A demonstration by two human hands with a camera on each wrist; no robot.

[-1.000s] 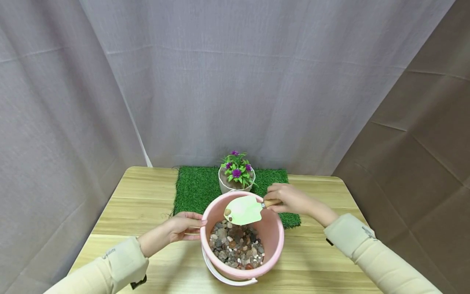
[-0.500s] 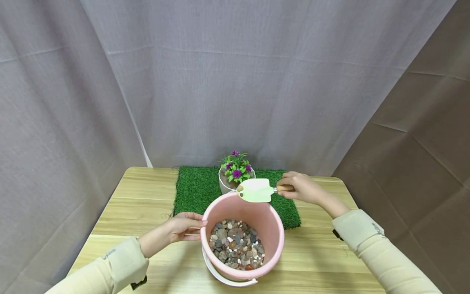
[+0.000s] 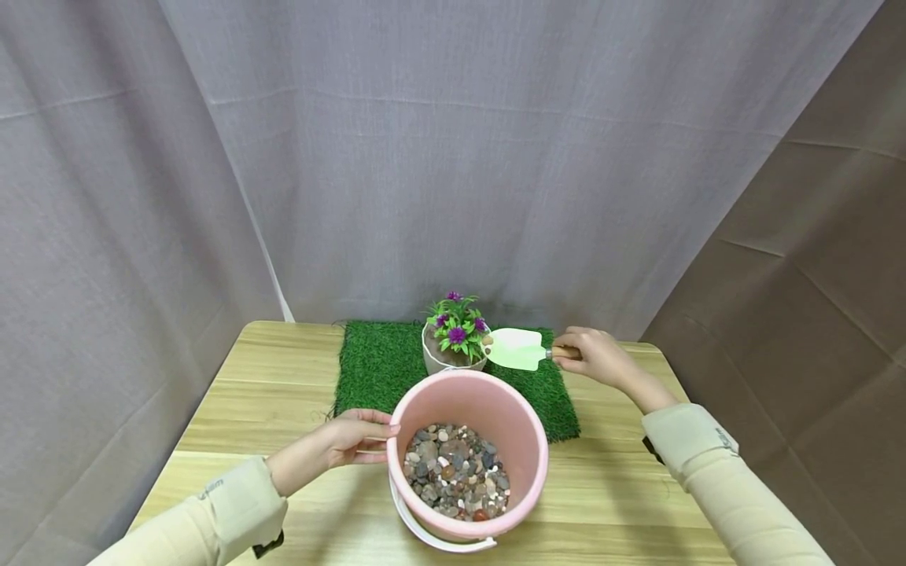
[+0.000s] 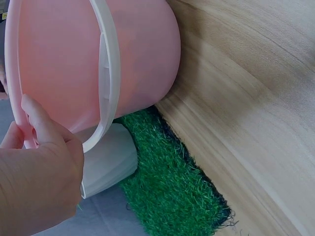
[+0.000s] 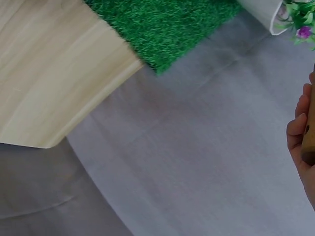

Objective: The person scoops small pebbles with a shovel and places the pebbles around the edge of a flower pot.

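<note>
My left hand (image 3: 357, 438) pinches the rim of a pink bucket (image 3: 524, 440); in the left wrist view, thumb and fingers lie on either side of that rim. Several mixed pebbles (image 3: 456, 472) cover the bucket's bottom. To the right, my right hand (image 3: 594, 355) grips the wooden handle of a pale green trowel (image 3: 517, 348), held level in the air. Two brown pebbles (image 3: 487, 342) sit at the blade's tip, beside a white flowerpot (image 3: 436, 365) with a purple-flowered plant (image 3: 457, 330). The right wrist view catches only the handle's end (image 5: 309, 142) and part of the hand.
Flowerpot and bucket stand close together, the pot on a green turf mat (image 3: 375, 369). The bucket's white carrying handle (image 3: 439, 541) hangs down at its front. Beneath lies a wooden table (image 3: 276, 393), with grey curtains (image 3: 453, 173) behind it.
The trowel, with its pebbles, has risen out from over the bucket and moved back and right, to beside the flowerpot. My left hand and the bucket have stayed in place.
</note>
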